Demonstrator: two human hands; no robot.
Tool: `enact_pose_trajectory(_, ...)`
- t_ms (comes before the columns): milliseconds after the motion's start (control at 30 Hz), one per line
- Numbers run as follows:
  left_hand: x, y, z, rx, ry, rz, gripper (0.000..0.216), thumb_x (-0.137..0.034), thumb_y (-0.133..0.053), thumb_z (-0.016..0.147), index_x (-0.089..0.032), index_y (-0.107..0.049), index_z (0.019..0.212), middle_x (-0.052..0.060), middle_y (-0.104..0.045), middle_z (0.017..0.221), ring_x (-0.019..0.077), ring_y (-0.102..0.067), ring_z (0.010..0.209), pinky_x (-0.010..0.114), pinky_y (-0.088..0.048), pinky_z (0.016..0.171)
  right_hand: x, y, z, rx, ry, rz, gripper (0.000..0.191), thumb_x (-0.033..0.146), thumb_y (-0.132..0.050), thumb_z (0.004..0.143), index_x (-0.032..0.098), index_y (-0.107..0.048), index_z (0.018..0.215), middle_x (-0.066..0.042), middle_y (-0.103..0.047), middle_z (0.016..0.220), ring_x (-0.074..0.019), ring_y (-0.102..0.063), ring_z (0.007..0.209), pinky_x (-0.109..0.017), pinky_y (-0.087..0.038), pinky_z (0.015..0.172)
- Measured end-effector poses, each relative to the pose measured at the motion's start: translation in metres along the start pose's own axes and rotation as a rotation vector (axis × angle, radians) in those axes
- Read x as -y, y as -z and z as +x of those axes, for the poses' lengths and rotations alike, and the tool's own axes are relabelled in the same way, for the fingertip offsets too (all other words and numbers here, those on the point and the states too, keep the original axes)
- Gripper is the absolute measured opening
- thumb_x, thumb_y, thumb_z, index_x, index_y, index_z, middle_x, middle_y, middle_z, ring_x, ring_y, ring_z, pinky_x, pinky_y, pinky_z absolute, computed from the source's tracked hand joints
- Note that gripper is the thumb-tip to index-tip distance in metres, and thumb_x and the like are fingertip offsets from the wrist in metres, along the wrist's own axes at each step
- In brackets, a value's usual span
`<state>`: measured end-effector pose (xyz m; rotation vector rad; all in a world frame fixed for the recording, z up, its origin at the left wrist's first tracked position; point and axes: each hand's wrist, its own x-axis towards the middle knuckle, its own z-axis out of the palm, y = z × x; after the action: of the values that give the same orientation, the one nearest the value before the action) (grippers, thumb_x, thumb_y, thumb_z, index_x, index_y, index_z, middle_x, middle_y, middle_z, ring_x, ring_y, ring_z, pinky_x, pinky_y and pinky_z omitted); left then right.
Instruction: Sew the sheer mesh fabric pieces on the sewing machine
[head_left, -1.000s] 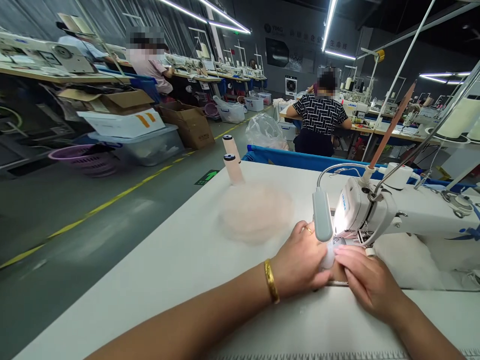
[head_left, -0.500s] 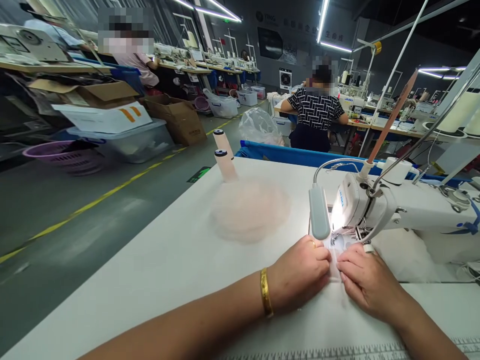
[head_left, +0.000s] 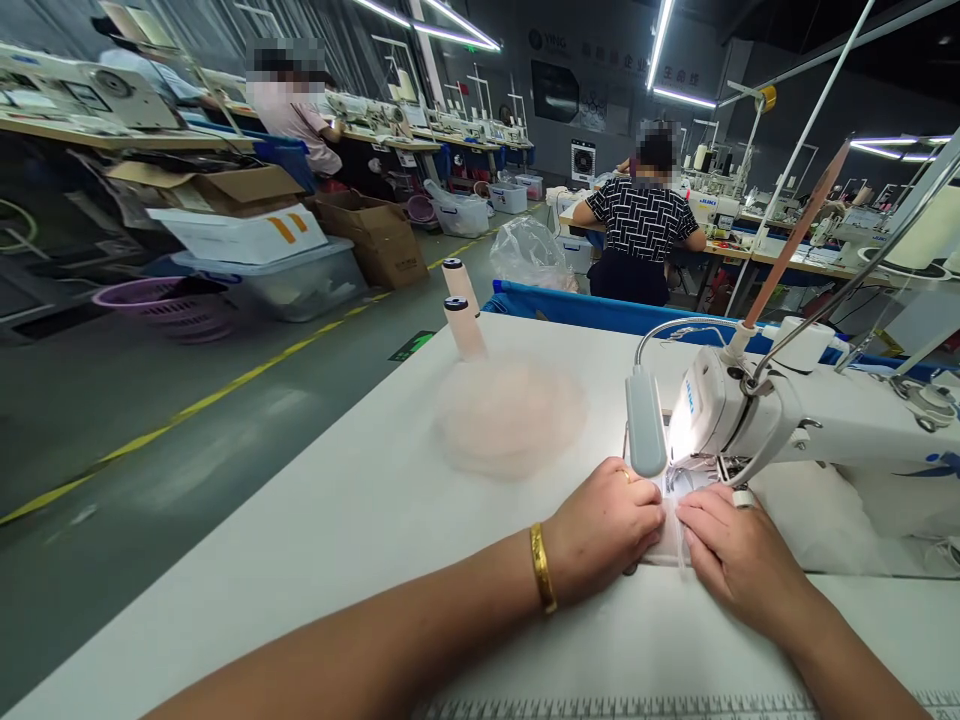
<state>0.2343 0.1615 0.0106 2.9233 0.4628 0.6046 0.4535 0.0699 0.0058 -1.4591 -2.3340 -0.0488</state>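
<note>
A white sewing machine [head_left: 750, 400] stands on the right of the white table, its lamp shining on the needle area. Just in front of the needle, a strip of thin, sheer, pale fabric [head_left: 677, 545] runs between my hands. My left hand [head_left: 611, 520] is closed on the fabric's left side, fingers curled. On its right side my right hand [head_left: 731, 545] pinches the fabric, with fingers pressed together. More sheer fabric [head_left: 810, 510] lies under the machine arm. The needle tip is hard to make out behind my fingers.
A round pile of pale pink sheer fabric [head_left: 510, 415] lies on the table, with two pink thread cones [head_left: 466, 330] behind it. A ruler [head_left: 637, 708] edges the near side. A grey lamp head [head_left: 645, 420] hangs beside the needle. Co-workers sit further off.
The whole view has shifted slightly, so things appear further right. Both hands stay at the needle area, still holding the fabric strip.
</note>
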Motion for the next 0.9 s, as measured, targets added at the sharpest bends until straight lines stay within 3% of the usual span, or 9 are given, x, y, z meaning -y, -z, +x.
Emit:
enact_pose_trajectory(233, 0.007, 0.001, 0.004, -0.026, 0.03, 0.026, 0.018, -0.01, -0.055, 0.095, -0.018, -0.069, 0.088, 0.006, -0.072, 0.099, 0.0224, -0.063, 0.094, 0.036, -0.045, 0.085, -0.002, -0.001, -0.002, -0.046, -0.019, -0.029, 0.032, 0.011, -0.043, 0.1, 0.021, -0.067, 0.118, -0.01, -0.072, 0.116, -0.0294, -0.062, 0.106, -0.044, -0.05, 0.088)
enact_pose_trajectory(400, -0.005, 0.004, -0.005, -0.012, -0.09, -0.04, 0.017, -0.007, -0.06, 0.087, -0.021, -0.069, 0.091, 0.002, -0.073, 0.1, 0.02, -0.062, 0.09, 0.037, -0.042, 0.087, 0.003, 0.011, -0.006, 0.06, 0.12, 0.074, 0.032, 0.006, -0.045, 0.094, 0.024, -0.066, 0.111, -0.006, -0.07, 0.1, -0.025, -0.061, 0.094, -0.038, -0.048, 0.079)
enact_pose_trajectory(500, -0.01, 0.004, -0.01, -0.006, -0.109, -0.012, 0.014, -0.009, -0.062, 0.088, -0.021, -0.068, 0.087, 0.001, -0.073, 0.093, 0.0188, -0.062, 0.085, 0.039, -0.039, 0.086, 0.004, 0.014, -0.007, 0.092, 0.129, 0.086, 0.029, 0.006, -0.047, 0.092, 0.024, -0.065, 0.106, -0.004, -0.067, 0.094, -0.0234, -0.059, 0.09, -0.036, -0.046, 0.078)
enact_pose_trajectory(900, -0.001, 0.002, -0.003, -0.03, -0.07, -0.011, 0.016, -0.006, -0.061, 0.087, -0.019, -0.068, 0.081, 0.001, -0.073, 0.088, 0.0189, -0.059, 0.081, 0.035, -0.041, 0.078, -0.001, 0.002, -0.003, 0.018, 0.08, 0.02, 0.032, 0.004, -0.043, 0.094, 0.021, -0.066, 0.109, -0.008, -0.068, 0.1, -0.0255, -0.06, 0.093, -0.035, -0.046, 0.072)
